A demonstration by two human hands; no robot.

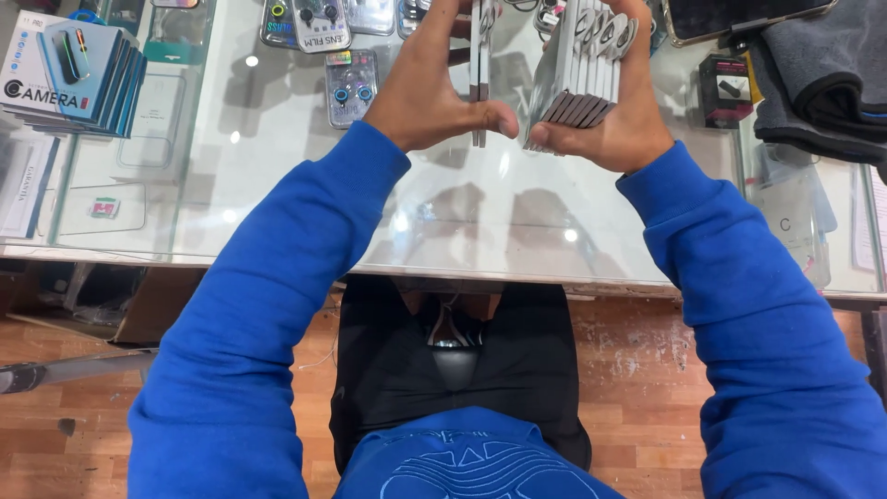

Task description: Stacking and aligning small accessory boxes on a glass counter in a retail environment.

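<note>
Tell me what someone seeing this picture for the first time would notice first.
Two bright blue sleeves reach up over a glass display counter. At top centre, the right hand has its grip on a fanned stack of thin grey flat packages, while the left hand pinches a couple of similar thin flat packages beside it. A stack of blue boxes sits far left.

My right hand (605, 111) grips a fanned bundle of about six flat packets (580, 79); my left hand (434, 97) pinches two more (480, 74). Near the glass counter's (462, 212) far edge lie three lens-film packs (319, 23), and one stack of blue boxes (88, 74) at its far left corner.
</note>
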